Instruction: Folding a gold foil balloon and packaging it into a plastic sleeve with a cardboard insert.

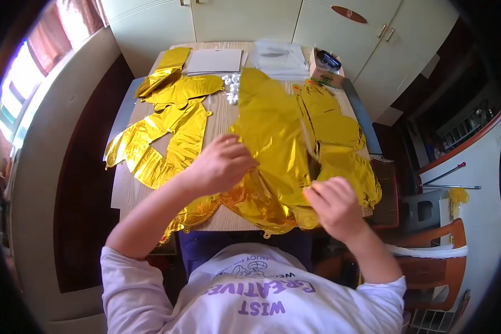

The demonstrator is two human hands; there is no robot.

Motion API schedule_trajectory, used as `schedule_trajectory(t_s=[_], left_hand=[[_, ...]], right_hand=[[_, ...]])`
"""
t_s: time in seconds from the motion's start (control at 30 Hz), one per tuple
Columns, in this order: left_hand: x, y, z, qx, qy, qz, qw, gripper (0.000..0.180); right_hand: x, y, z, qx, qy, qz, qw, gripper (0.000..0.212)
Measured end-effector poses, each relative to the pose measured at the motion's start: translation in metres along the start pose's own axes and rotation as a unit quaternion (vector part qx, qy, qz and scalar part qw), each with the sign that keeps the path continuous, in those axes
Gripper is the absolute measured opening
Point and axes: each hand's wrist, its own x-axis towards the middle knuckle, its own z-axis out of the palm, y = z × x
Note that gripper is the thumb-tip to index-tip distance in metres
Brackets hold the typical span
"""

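In front of me a flat gold foil balloon (275, 133) is lifted off the table, its rounded far end reaching past the middle. My left hand (222, 161) is closed at its left side, fingers pinched on the foil. At the lower right edge my right hand (337, 207) pinches the same balloon between thumb and fingers. Beneath it, more crumpled gold foil (256, 206) hangs at the table's near edge. To the left lies another flat gold balloon (186, 133) with an opening in its shape. On the right rests a stack of gold balloons (334, 131).
The wood-grain table (220, 114) stands against pale cabinets (245, 19). Small white pieces (232, 89) lie beyond my hands, near white card sheets (214, 61) and clear plastic bags (281, 60). A box (325, 69) holds a black object. A wooden chair (428, 267) stands at right.
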Motion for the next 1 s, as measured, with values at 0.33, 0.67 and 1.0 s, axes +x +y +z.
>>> schedule_trajectory(t_s=[0.33,0.67,1.0], left_hand=[[-0.092,0.048,0.030,-0.043,-0.091,-0.208,0.973,0.047],[-0.084,0.070,0.015,-0.057,0.001,-0.315,0.947,0.025],[-0.073,0.018,0.049,-0.064,-0.068,-0.140,0.986,0.033]], right_hand=[[-0.040,-0.053,0.073,0.067,-0.061,0.101,0.991,0.021],[-0.056,-0.061,0.060,0.026,-0.076,0.073,0.994,0.024],[-0.056,-0.081,0.064,0.017,-0.112,0.071,0.991,0.031]])
